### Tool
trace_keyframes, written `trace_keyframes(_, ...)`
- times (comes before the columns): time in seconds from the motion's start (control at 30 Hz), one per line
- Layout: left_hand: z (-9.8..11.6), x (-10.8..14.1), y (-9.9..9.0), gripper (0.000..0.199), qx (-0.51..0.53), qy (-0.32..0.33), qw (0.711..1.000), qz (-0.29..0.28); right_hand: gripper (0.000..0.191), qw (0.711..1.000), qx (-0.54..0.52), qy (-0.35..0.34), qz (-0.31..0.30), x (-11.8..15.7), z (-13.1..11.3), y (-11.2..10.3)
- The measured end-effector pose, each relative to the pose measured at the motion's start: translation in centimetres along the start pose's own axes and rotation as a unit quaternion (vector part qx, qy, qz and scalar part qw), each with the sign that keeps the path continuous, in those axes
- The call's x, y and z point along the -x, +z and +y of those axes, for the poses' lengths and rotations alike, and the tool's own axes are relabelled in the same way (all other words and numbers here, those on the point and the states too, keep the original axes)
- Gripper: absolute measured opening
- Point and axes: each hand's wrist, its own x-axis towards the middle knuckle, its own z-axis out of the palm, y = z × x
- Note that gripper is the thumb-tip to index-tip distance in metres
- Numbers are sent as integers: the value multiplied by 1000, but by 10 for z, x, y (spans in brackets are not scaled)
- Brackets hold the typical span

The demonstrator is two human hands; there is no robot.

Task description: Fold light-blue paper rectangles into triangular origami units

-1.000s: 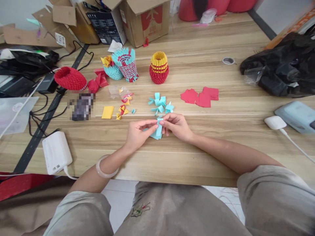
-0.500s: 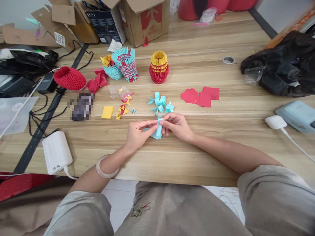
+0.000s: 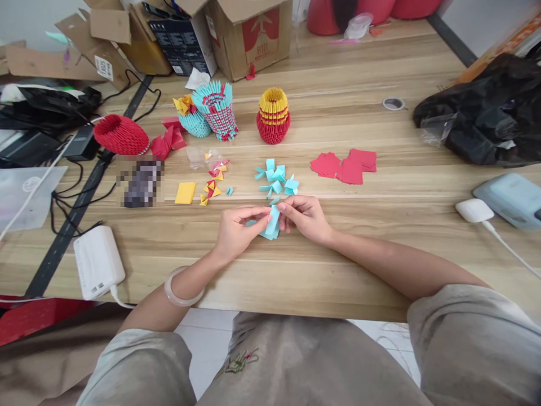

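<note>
A light blue folded paper strip [image 3: 273, 220] is pinched between my two hands above the table. My left hand [image 3: 238, 231] grips its left edge with thumb and fingers, and my right hand [image 3: 307, 219] pinches near its upper right edge. Under the strip lies a small stack of blue paper sheets [image 3: 270, 235], partly covered by my fingers. Just beyond my hands are several folded blue paper pieces [image 3: 276, 176] in a loose pile. To the right of that pile, red paper rectangles [image 3: 350, 167] lie spread in overlapping groups.
Folded-paper vases in red and yellow [image 3: 273, 117], blue and red [image 3: 217, 113], and red [image 3: 121, 135] stand farther back. Yellow paper [image 3: 185, 193] and small folded triangles [image 3: 212, 189] lie left. A white power bank [image 3: 98, 263] is front left; a black bag [image 3: 482, 113] is right.
The blue strip has tilted slightly, its top leaning to the right. My right thumb has shifted a little up and right along it; my left hand is nearly unmoved.
</note>
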Motion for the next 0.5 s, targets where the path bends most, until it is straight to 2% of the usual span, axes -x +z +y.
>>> trace_keyframes(0.13,1,0,1,17,-1,19,1000,8,35,1000,6,-9,2,0,1,0)
trace_keyframes(0.27,3,-3,2,18,12,9,1000,26,32,1000,11,3,-14,-1,2,-1)
trace_keyframes(0.5,-1,-3,-1,16,-11,-7,1000,-11,31,999,5,-25,32,-3,1,-3)
